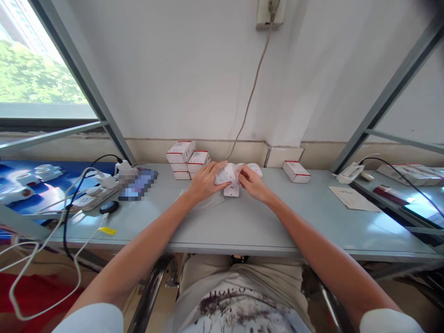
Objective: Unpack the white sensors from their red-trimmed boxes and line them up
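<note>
My left hand [205, 181] is closed around a small white plastic device [225, 173] with rounded edges, held just above the desk. My right hand [254, 184] pinches a thin, pale, translucent film [238, 170] at the device's right side; its exact shape is partly hidden by the fingers. Under the held device lies a white piece with a small red mark [231, 190]. Another white rounded device [255, 169] rests behind my right hand. Crumpled clear plastic [210, 201] lies beside my left wrist.
White-and-red boxes [181, 152] are stacked at the back left, and a single box [297, 172] stands to the right. A phone [138, 184], power strip [93, 196], black round device [109, 207] and cables occupy the left. A paper sheet [354, 199] lies right.
</note>
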`<state>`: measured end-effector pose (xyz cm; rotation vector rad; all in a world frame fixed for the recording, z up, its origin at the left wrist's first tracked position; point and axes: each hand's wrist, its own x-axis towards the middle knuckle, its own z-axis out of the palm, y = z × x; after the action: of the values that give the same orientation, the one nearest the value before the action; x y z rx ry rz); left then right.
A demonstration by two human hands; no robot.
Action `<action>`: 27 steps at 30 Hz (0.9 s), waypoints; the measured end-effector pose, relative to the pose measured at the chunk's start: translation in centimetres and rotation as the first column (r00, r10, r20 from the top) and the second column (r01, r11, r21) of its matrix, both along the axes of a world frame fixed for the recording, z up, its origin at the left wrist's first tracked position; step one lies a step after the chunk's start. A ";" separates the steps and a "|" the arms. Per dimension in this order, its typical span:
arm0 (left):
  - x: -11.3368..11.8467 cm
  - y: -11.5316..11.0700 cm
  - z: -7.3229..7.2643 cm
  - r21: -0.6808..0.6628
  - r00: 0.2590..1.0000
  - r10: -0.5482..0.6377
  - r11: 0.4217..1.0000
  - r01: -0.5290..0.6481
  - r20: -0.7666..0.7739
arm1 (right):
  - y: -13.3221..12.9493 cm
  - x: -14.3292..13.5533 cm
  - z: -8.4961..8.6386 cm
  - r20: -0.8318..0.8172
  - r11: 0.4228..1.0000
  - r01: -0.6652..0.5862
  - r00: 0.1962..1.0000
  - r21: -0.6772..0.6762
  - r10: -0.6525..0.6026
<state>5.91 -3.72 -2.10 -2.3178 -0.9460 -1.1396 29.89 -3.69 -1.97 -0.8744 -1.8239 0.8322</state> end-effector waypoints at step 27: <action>-0.7 0.8 -0.1 0.030 0.999 -0.027 0.999 0.028 -0.033 | 0.4 0.4 -0.3 0.285 0.951 0.086 0.942 0.298 -0.175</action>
<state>5.25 -2.94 -2.18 -2.3250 -0.8816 -1.1153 30.30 -3.24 -2.31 -0.9675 -2.0644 0.3493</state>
